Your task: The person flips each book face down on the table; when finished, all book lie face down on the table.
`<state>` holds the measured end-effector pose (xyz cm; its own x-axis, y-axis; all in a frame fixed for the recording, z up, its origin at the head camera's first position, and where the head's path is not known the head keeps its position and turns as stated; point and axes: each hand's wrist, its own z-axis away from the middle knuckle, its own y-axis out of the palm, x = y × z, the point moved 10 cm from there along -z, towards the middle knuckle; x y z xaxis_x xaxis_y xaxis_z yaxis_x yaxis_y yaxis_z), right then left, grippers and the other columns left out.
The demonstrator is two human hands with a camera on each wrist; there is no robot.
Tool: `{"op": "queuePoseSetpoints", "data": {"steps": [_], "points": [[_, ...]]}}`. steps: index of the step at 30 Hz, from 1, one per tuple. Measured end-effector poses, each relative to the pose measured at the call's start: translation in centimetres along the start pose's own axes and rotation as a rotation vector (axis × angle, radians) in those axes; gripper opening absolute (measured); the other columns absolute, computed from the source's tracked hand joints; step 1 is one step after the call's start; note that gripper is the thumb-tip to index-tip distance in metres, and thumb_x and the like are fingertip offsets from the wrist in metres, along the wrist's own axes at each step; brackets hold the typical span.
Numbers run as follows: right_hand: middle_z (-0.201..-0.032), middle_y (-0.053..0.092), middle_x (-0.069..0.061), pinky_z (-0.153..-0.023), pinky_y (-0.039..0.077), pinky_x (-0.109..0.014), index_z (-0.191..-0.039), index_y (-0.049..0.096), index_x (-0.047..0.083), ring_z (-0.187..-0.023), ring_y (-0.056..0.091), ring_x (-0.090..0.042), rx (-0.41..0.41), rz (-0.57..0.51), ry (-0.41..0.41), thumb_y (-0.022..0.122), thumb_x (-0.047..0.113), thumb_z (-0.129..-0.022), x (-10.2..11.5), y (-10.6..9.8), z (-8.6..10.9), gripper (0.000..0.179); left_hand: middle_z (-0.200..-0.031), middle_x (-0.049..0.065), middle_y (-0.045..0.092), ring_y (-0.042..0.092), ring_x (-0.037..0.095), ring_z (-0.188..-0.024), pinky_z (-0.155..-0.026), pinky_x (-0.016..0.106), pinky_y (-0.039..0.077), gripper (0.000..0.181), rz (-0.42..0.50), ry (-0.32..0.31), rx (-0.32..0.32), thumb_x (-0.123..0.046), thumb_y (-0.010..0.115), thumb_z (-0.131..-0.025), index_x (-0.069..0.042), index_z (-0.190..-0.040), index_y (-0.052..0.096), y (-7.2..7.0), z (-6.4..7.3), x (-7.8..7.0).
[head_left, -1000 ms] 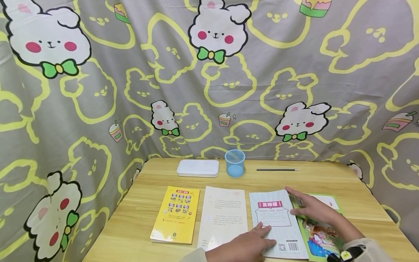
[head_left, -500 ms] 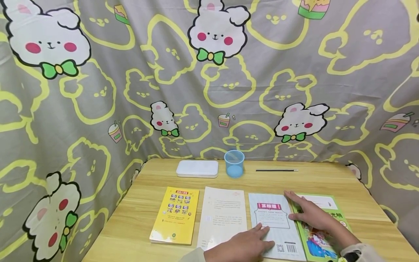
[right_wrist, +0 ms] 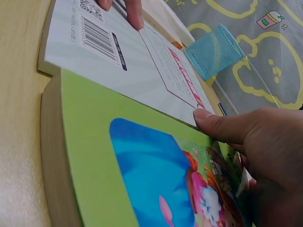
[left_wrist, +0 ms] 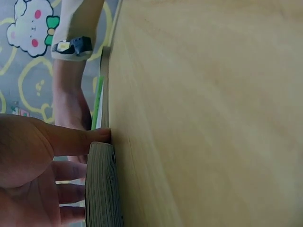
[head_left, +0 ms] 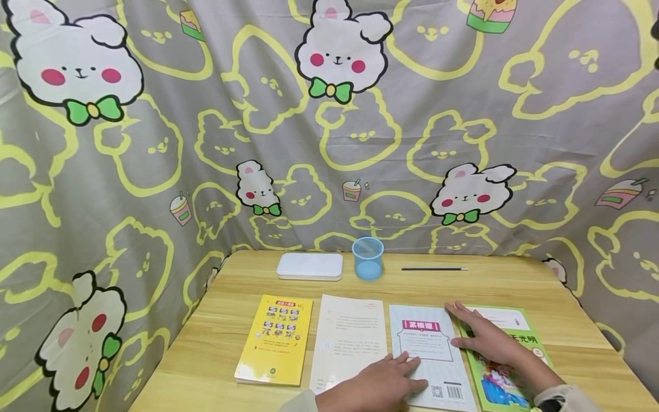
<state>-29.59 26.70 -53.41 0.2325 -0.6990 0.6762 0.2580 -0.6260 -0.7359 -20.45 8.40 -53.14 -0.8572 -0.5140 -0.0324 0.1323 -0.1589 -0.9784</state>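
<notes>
In the head view a pale blue book (head_left: 437, 372) with a barcode lies on the wooden table, between a cream book (head_left: 350, 337) and a green picture-cover book (head_left: 499, 377). My left hand (head_left: 378, 380) rests with spread fingers across the near ends of the cream and blue books. Its thumb (left_wrist: 78, 140) lies by a book's near end in the left wrist view. Along the blue book's right edge lies my right hand (head_left: 491, 337), fingers extended. The right thumb (right_wrist: 213, 123) touches that edge in the right wrist view. Part of the green cover is hidden beneath the right hand.
A yellow book (head_left: 278, 343) lies at the left of the row. Along the back stand a white case (head_left: 309, 266) and a blue mesh cup (head_left: 368, 260), with a dark pencil (head_left: 434, 269) lying to their right. A printed curtain (head_left: 288, 126) hangs behind the table.
The blue book's near end has shifted slightly left. My right hand has moved slightly left and nearer, and more of the green cover shows. My left hand keeps nearly the same place.
</notes>
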Motion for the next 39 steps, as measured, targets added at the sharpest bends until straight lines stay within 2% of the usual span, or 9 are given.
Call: {"op": "queuePoseSetpoints", "data": {"steps": [9,14,21,27,34,39], "points": [[-0.161,0.023,-0.039,-0.106,0.023,-0.082,-0.159,0.038,0.003,-0.141,0.016,-0.071,-0.018,0.039,-0.002,0.073,0.042,-0.093,0.1,-0.1,0.0,0.084,-0.163,-0.004,0.039,0.037,0.018,-0.150,-0.118,0.035,0.039,0.061,0.039,0.015,-0.026,-0.042,0.076,-0.091,-0.037,-0.149,0.056,-0.1,0.2,0.1],[-0.161,0.022,-0.039,-0.104,0.024,-0.083,-0.159,0.039,0.006,-0.140,0.016,-0.071,-0.020,0.061,0.011,0.073,0.045,-0.093,0.1,0.1,-0.1,0.084,-0.161,0.001,0.043,0.040,0.022,-0.149,-0.119,0.034,0.038,0.059,0.021,0.043,-0.072,-0.040,0.078,-0.090,-0.033,-0.146,0.060,-0.5,0.4,0.0],[-0.161,0.022,-0.039,-0.104,0.025,-0.083,-0.159,0.039,0.006,-0.141,0.015,-0.071,-0.018,0.058,0.027,0.073,0.045,-0.092,0.0,0.2,-0.1,0.084,-0.157,0.000,0.048,0.043,0.022,-0.146,-0.117,0.028,0.038,0.057,-0.033,0.058,-0.108,-0.042,0.079,-0.089,-0.034,-0.143,0.063,-1.1,0.7,0.0],[-0.161,0.025,-0.036,-0.103,0.030,-0.081,-0.159,0.040,0.008,-0.140,0.019,-0.070,-0.041,0.048,0.049,0.073,0.049,-0.092,-0.2,-0.1,0.0,0.084,-0.157,-0.003,0.048,0.043,0.019,-0.145,-0.115,0.027,0.041,0.057,-0.017,0.053,-0.101,-0.044,0.078,-0.089,-0.036,-0.143,0.062,-0.9,0.7,0.2],[-0.161,0.030,-0.033,-0.103,0.044,-0.068,-0.159,0.039,0.008,-0.139,0.042,-0.056,-0.087,-0.024,0.041,0.071,0.046,-0.095,-0.6,-1.1,0.2,0.082,-0.158,-0.004,0.046,0.043,0.019,-0.145,-0.115,0.026,0.040,0.058,0.012,0.060,-0.091,-0.043,0.077,-0.090,-0.037,-0.145,0.060,-0.8,0.6,0.3],[-0.158,0.036,-0.033,-0.102,0.045,-0.067,-0.157,0.042,0.005,-0.137,0.044,-0.055,-0.135,0.011,0.025,0.072,0.045,-0.095,-1.0,-2.2,0.8,0.080,-0.158,-0.004,0.046,0.042,0.019,-0.146,-0.117,0.027,0.037,0.058,0.023,0.061,-0.087,-0.042,0.078,-0.090,-0.036,-0.145,0.060,-0.9,0.6,0.2]]}}
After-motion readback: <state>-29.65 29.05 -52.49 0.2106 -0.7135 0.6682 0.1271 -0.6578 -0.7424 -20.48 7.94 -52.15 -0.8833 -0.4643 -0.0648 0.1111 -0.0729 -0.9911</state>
